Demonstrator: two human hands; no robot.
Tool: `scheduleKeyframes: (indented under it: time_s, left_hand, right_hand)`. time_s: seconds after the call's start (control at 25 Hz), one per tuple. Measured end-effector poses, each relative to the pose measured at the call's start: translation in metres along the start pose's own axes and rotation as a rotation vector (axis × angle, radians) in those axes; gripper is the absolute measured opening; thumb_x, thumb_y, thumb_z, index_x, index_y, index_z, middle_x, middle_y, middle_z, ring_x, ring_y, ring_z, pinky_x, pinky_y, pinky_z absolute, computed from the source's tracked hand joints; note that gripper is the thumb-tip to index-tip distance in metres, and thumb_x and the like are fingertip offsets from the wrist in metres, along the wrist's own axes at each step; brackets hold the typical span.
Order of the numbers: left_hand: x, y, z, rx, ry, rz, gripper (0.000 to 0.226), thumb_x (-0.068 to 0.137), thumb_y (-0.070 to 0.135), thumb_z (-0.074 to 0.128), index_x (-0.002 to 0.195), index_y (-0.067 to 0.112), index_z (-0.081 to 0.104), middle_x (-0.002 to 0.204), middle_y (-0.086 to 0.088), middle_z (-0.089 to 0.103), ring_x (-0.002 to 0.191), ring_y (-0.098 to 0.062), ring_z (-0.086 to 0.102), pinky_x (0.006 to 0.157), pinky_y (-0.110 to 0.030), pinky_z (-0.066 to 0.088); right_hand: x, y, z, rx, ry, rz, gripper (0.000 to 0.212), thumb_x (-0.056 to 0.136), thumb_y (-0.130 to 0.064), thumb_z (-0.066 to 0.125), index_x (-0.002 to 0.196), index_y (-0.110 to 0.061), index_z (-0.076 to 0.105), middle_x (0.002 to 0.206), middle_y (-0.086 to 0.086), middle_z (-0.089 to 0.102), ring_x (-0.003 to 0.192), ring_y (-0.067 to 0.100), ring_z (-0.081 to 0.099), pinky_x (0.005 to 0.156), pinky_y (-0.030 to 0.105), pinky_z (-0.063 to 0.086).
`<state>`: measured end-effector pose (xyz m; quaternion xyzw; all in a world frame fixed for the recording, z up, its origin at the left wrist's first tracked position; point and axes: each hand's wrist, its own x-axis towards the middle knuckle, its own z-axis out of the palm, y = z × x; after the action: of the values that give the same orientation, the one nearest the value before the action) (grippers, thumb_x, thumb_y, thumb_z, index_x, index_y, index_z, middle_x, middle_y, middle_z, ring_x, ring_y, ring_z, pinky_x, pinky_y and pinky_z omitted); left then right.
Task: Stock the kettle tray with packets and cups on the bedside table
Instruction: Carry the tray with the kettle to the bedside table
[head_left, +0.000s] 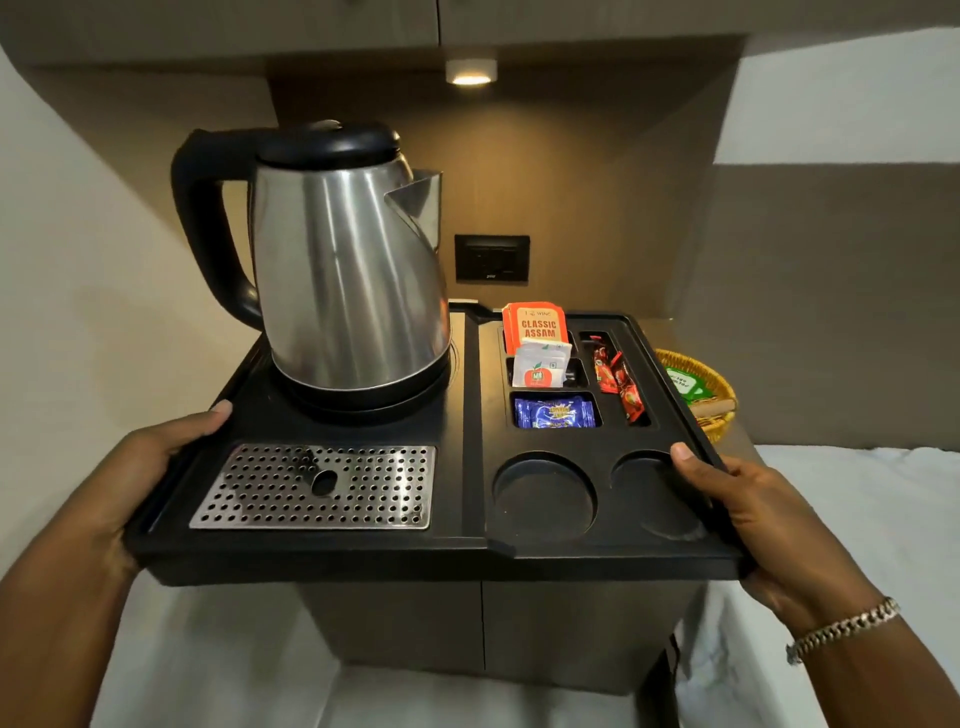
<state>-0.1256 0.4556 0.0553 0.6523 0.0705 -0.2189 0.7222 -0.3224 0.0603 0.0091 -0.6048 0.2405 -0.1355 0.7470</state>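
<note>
A black kettle tray (467, 551) is held over the dark bedside table (493, 634). My left hand (140, 467) grips its left edge and my right hand (748, 514) grips its right edge. A steel kettle (343, 270) with a black handle stands on the tray's back left, behind a perforated metal drip plate (317, 486). The right compartments hold orange Assam tea packets (537, 325), white packets (540, 366), blue packets (553, 413) and red stick sachets (618, 384). Two round cup recesses (543, 501) at the front right hold nothing.
A woven yellow basket (719, 389) with a green item sits on the table behind the tray's right side. A black wall socket (492, 258) is on the brown back panel under a lit lamp (470, 71). White bedding (857, 519) lies on the right and below.
</note>
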Motion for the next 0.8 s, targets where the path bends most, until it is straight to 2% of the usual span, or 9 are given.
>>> scheduleKeyframes:
  time_s: [0.12, 0.24, 0.32, 0.48, 0.68, 0.8]
  left_hand:
    - [-0.030, -0.008, -0.002, 0.033, -0.046, 0.016, 0.043, 0.064, 0.041, 0.071, 0.092, 0.008, 0.074, 0.086, -0.019, 0.074, 0.067, -0.036, 0.071, 0.072, -0.049, 0.057]
    - [-0.071, -0.021, -0.005, 0.044, -0.100, 0.025, 0.040, 0.064, 0.039, 0.071, 0.089, 0.007, 0.071, 0.075, -0.018, 0.074, 0.058, -0.033, 0.070, 0.051, -0.041, 0.059]
    - [-0.097, -0.036, -0.004, 0.054, -0.108, 0.030, 0.038, 0.063, 0.038, 0.071, 0.086, 0.007, 0.070, 0.072, -0.016, 0.074, 0.055, -0.031, 0.070, 0.046, -0.037, 0.057]
    - [-0.145, -0.063, 0.006, 0.066, -0.151, 0.029, 0.038, 0.063, 0.035, 0.071, 0.087, 0.006, 0.069, 0.071, -0.016, 0.074, 0.055, -0.030, 0.070, 0.044, -0.035, 0.056]
    - [-0.177, -0.099, 0.035, 0.119, -0.218, 0.017, 0.046, 0.058, 0.039, 0.076, 0.091, 0.006, 0.071, 0.078, -0.019, 0.075, 0.061, -0.035, 0.071, 0.054, -0.043, 0.059]
    - [-0.196, -0.127, 0.076, 0.163, -0.222, 0.033, 0.049, 0.060, 0.037, 0.077, 0.094, 0.003, 0.069, 0.073, -0.020, 0.074, 0.052, -0.034, 0.069, 0.049, -0.041, 0.058]
  right_hand:
    - [-0.050, 0.005, -0.012, -0.007, 0.037, -0.029, 0.040, 0.076, -0.034, 0.069, 0.104, -0.006, 0.072, 0.092, 0.016, 0.079, 0.077, 0.029, 0.077, 0.053, 0.027, 0.059]
    - [-0.105, 0.011, -0.023, -0.001, 0.050, -0.042, 0.042, 0.076, -0.036, 0.070, 0.104, -0.005, 0.074, 0.096, 0.018, 0.078, 0.082, 0.033, 0.076, 0.057, 0.030, 0.061]
    - [-0.141, 0.018, -0.035, -0.019, 0.079, -0.032, 0.044, 0.074, -0.038, 0.071, 0.103, -0.005, 0.074, 0.096, 0.018, 0.078, 0.082, 0.033, 0.076, 0.058, 0.031, 0.062]
    - [-0.212, 0.026, -0.062, -0.014, 0.132, -0.021, 0.045, 0.073, -0.039, 0.071, 0.101, -0.005, 0.075, 0.096, 0.018, 0.078, 0.080, 0.030, 0.076, 0.058, 0.028, 0.061]
    - [-0.286, 0.050, -0.110, 0.059, 0.225, -0.057, 0.044, 0.074, -0.034, 0.073, 0.103, -0.001, 0.074, 0.098, 0.019, 0.077, 0.082, 0.029, 0.076, 0.059, 0.026, 0.059]
    - [-0.330, 0.065, -0.154, 0.074, 0.310, -0.087, 0.044, 0.073, -0.027, 0.075, 0.108, 0.000, 0.071, 0.101, 0.020, 0.077, 0.087, 0.031, 0.075, 0.063, 0.028, 0.060]
